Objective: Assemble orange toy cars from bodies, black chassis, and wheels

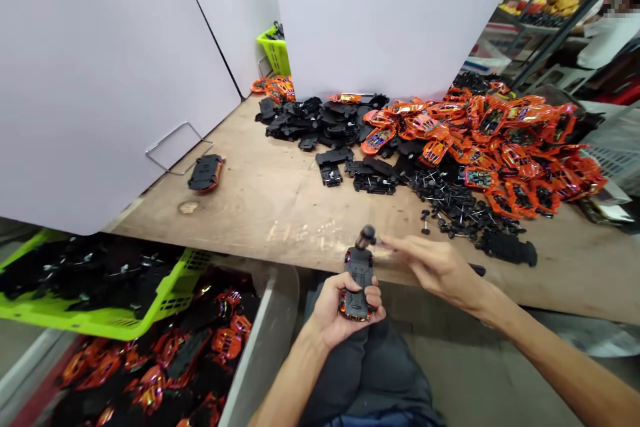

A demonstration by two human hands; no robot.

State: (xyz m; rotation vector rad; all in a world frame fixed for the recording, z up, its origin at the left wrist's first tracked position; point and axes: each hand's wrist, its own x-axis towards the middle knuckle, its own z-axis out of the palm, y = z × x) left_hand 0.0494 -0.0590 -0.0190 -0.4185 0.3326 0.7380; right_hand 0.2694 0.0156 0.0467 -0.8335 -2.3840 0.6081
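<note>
Above the person's lap, a toy car (358,283) sits upright in the left hand (340,313), its black underside facing the camera and its glossy red-orange shell showing at the lower end. The left fingers curl around the near end of the body, with the thumb pressed along its side, and this snug hold seems to suit the work because the far end stays free. A black wheel on a short axle (367,235) stands at that far end. The right hand (435,270) reaches in from the side, its fingers (400,247) stretched out, loosely parted and blurred, just beside the car and apparently not gripping it.

Beyond the hands, a plywood workbench (280,220) carries a heap of black wheels on metal axles (450,200), black chassis pieces (320,117) and a large pile of orange car shells (515,133). One finished-looking car (206,172) lies apart near a white partition board (100,80), beside a bent wire frame (175,147). Below the bench on the left, a lime-green basket (173,297) holds black parts, and a grey-rimmed bin (270,320) holds more orange and black pieces. Another lime-green basket (273,53) stands behind the partitions, while a co-worker's white sleeve (607,40) shows at the far right near shelving (535,23)
</note>
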